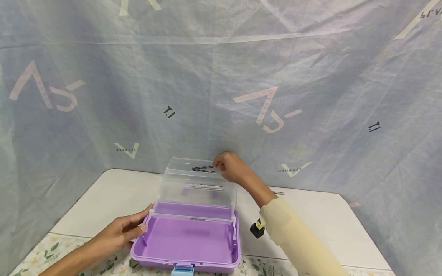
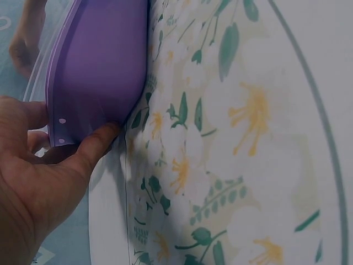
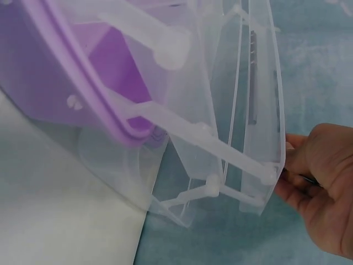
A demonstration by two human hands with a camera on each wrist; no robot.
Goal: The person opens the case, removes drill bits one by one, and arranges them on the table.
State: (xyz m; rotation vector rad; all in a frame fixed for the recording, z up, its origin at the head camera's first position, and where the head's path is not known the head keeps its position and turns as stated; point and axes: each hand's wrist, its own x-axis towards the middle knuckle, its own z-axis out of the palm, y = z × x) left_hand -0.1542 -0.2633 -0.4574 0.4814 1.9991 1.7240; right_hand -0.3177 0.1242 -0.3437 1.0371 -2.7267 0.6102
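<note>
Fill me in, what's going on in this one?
A person's left hand grips the left side of an open purple box. The right hand is at its clear top tray and appears to pinch a dark drill bit there. Thinner bits lie in the tray below, and a metal rod lies on the white table to the right.

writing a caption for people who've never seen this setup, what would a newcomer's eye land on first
Probably the bright purple box, open at the bottom centre of the head view, with clear tiered trays rising at its back. Next, the person's right grip by the uppermost tray, pinching a dark twisted bit, while the left grip holds the box's left side.
</note>
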